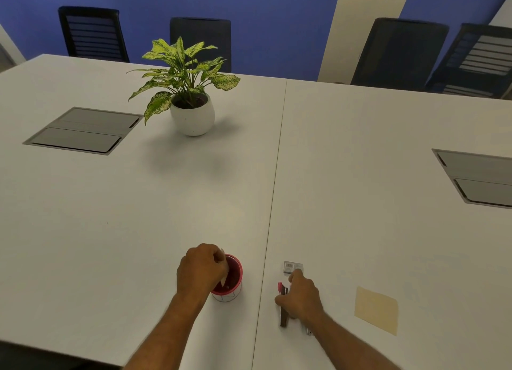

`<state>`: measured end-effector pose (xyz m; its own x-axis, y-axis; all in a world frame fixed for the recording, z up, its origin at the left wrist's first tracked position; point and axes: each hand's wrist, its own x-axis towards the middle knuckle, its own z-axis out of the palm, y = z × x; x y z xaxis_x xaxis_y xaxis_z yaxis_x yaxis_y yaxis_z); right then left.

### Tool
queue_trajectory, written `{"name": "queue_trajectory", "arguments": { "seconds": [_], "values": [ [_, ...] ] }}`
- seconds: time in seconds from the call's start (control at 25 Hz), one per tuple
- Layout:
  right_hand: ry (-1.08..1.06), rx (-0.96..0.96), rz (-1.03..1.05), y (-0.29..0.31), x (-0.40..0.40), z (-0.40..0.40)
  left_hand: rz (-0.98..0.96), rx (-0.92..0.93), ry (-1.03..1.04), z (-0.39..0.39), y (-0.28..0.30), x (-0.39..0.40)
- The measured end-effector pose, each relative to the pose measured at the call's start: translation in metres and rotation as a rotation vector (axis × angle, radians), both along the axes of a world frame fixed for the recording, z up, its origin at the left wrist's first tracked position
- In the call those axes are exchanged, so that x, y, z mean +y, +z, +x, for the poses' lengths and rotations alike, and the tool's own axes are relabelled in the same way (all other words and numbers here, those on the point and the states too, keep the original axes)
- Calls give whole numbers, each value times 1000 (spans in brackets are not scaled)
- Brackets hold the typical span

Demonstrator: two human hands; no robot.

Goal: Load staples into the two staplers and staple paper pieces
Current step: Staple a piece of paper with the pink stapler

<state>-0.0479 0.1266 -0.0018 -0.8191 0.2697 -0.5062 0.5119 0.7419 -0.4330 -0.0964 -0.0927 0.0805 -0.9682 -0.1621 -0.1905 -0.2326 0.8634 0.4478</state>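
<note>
My left hand [201, 268] is curled over the rim of a small round pink-rimmed cup [231, 282], its fingers pinched on a pale scrap of paper [225, 272] held at the cup's mouth. My right hand [302, 296] lies knuckles-up near the table's front edge, fingers bent down onto a dark, narrow stapler with a pink tip [282, 304]; I cannot tell whether they truly grip it or only rest on it. A bit of shiny metal [309, 330] shows just beside my right wrist, possibly the second stapler, too hidden to say. I count one small grey staple box with a barcode [293, 267], just beyond my right fingertips, and one cream rectangular paper sheet [376, 310] lying flat toward the right, apart from the hand. The white table [360, 175] has a centre seam running between the cup and the stapler. Farther back stand one leafy plant in a white pot [191, 103], two grey cable hatches [83, 131], and four dark chairs [92, 33] along the far edge.
</note>
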Motion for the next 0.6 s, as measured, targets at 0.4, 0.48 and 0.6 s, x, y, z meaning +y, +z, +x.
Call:
{"name": "queue_trajectory", "arguments": {
  "seconds": [0.4,0.48,0.6],
  "values": [
    [-77,117,-60,-1,14,6,-241,-115,-114,0,-10,-2],
    [-132,168,-54,2,23,9,-268,-106,-121,0,-11,-2],
    [-185,181,-1,3,41,16,-284,-102,-126,0,-12,-2]
  ]
}}
